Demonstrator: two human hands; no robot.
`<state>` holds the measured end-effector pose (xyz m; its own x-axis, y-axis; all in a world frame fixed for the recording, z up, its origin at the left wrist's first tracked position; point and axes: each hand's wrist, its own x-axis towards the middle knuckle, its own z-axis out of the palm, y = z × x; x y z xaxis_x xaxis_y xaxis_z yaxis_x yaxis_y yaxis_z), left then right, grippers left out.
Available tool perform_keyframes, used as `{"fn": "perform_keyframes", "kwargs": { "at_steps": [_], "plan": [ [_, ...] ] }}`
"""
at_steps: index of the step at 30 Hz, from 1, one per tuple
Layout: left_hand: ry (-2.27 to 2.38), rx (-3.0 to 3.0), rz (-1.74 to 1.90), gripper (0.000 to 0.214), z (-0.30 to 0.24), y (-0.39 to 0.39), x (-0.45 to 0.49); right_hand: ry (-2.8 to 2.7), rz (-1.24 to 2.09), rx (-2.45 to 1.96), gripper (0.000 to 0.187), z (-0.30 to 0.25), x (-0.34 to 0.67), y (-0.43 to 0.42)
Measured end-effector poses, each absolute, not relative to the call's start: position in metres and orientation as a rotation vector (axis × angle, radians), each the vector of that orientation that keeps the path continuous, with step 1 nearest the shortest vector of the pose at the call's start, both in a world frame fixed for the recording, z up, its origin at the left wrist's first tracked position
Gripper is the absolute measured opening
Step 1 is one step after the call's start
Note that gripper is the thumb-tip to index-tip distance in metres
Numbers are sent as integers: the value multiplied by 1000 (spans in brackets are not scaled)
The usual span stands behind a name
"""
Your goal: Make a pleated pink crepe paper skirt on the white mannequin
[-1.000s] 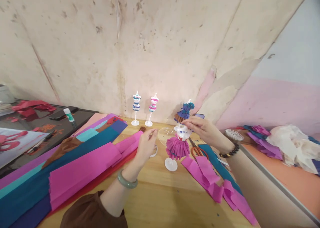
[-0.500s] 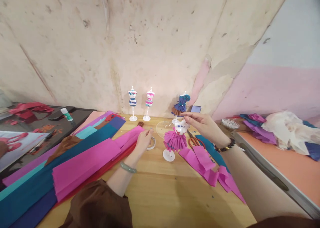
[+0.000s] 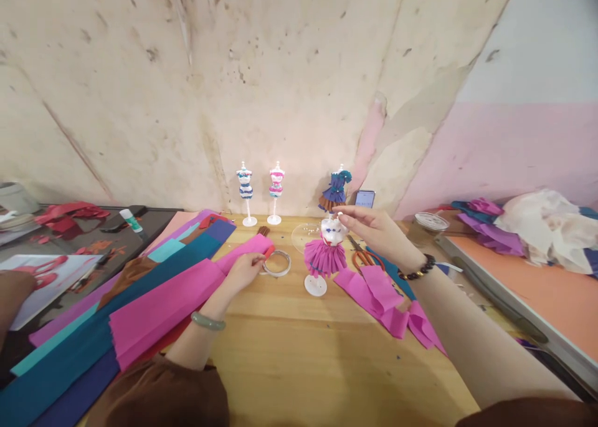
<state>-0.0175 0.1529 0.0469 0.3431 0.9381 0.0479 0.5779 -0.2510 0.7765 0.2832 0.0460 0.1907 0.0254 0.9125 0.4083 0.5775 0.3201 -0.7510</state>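
Note:
A small white dress form (image 3: pixel 333 232) with a pleated magenta crepe-paper skirt (image 3: pixel 325 257) stands on its round base, leaning slightly. My right hand (image 3: pixel 376 230) pinches the knob at its neck. My left hand (image 3: pixel 243 271) is closed at the end of the folded pink crepe paper (image 3: pixel 172 299). A bit of red (image 3: pixel 270 251) shows by its fingertips, but I cannot tell what they grip. Just right of this hand lies a roll of tape (image 3: pixel 276 263). Orange-handled scissors (image 3: pixel 367 259) and a loose pink paper strip (image 3: pixel 374 293) lie beneath my right forearm.
Two dress forms (image 3: pixel 245 187) and a third in a blue dress (image 3: pixel 337 190) stand along the wall. A phone (image 3: pixel 365 198) leans there. Stacked paper strips (image 3: pixel 93 333) cover the left side, with a glue stick (image 3: pixel 131 220) beyond. Another person's hand (image 3: pixel 14 290) is far left.
My left hand has moved left and slightly nearer, uncovering more of the tape roll and a red bit near the fingertips. My right hand keeps to the dress form's neck. The view has shifted slightly.

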Motion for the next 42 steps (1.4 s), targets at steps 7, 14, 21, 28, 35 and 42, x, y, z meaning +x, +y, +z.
{"fn": "perform_keyframes", "kwargs": {
  "at_steps": [7,14,21,28,35,42],
  "plan": [
    [1418,1913,779,32,45,146,-40,-1534,357,-1360,45,172,307,24],
    [1401,1947,691,36,59,131,-43,-1860,188,-1747,39,79,362,-28],
    [1142,1992,386,41,61,107,-10,-2248,-33,-1828,61,19,365,-72],
    [1044,1954,350,43,39,98,17,-2389,-376,-1677,50,8,371,-50],
    [1068,1777,460,53,16,103,18,-2107,-498,-1783,36,50,428,-34],
    [1039,1704,476,53,11,104,18,-2142,-366,-1791,32,50,421,-36]
  ]
}}
